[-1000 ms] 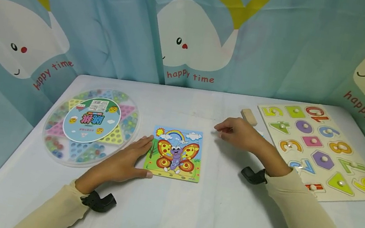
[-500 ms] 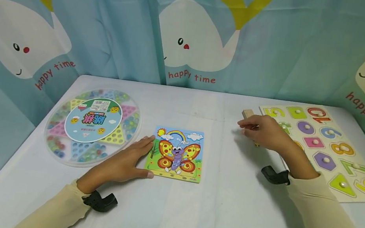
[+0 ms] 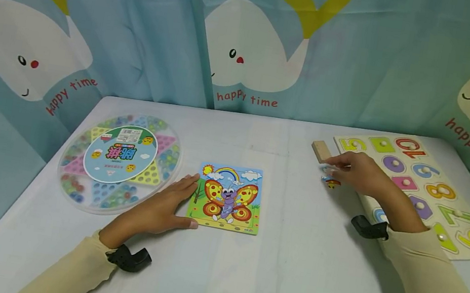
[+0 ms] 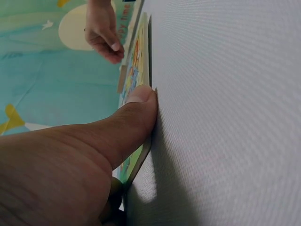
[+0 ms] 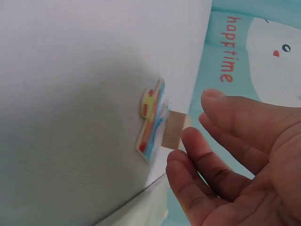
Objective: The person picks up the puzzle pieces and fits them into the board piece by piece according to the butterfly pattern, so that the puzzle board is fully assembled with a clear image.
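A square butterfly puzzle point(image 3: 226, 199) lies flat on the white table. My left hand point(image 3: 158, 208) rests at its left side, fingers stretched along that edge and thumb touching the edge near the lower corner; the left wrist view shows the thumb point(image 4: 134, 110) against the board's rim. My right hand point(image 3: 360, 172) hovers at the back right, fingers loosely bent. Below its fingertips lies a small colourful puzzle piece point(image 3: 331, 182), blue, yellow and red. In the right wrist view the piece point(image 5: 153, 122) sits on the table, apart from the fingers point(image 5: 200, 155).
A plain wooden block point(image 3: 321, 151) lies just behind the piece. On the right is a knobbed number-and-shape board point(image 3: 426, 235), partly under my right forearm. A round Chinese checkers set point(image 3: 117, 163) with marbles lies on the left. A whale-print curtain point(image 3: 166, 28) stands behind the table.
My right hand has moved right, from beside the butterfly puzzle to over the small piece, which now shows below the fingers. My left hand has stayed at the puzzle.
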The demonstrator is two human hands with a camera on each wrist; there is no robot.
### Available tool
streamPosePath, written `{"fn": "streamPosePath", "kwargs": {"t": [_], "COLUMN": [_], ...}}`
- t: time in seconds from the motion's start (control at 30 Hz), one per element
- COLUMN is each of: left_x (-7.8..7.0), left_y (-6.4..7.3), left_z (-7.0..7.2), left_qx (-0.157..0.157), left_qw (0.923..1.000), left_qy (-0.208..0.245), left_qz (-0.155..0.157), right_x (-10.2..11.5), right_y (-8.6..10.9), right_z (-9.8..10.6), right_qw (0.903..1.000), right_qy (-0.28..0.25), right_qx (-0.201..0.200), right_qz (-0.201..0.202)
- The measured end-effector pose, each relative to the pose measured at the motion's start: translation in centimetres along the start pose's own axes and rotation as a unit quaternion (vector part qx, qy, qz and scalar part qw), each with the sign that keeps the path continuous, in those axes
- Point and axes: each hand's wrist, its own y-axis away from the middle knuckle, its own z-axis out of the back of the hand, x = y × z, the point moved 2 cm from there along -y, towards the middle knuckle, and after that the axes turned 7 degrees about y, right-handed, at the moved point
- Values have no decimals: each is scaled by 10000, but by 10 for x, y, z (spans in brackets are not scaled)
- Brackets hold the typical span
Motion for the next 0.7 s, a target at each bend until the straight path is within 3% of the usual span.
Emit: {"fn": "streamPosePath", "kwargs": {"t": [0.7], "left_x": [0], "left_y": [0], "left_z": [0], "left_qx": [-27], "left_qw": [10000], "left_qy": [5], "left_qz": [42], "right_x": [-3], "right_y": [-12], "right_z": [-17], "right_qw": [9989], "right_qy": [403], "right_qx": [61], "right_qz": [-249]}}
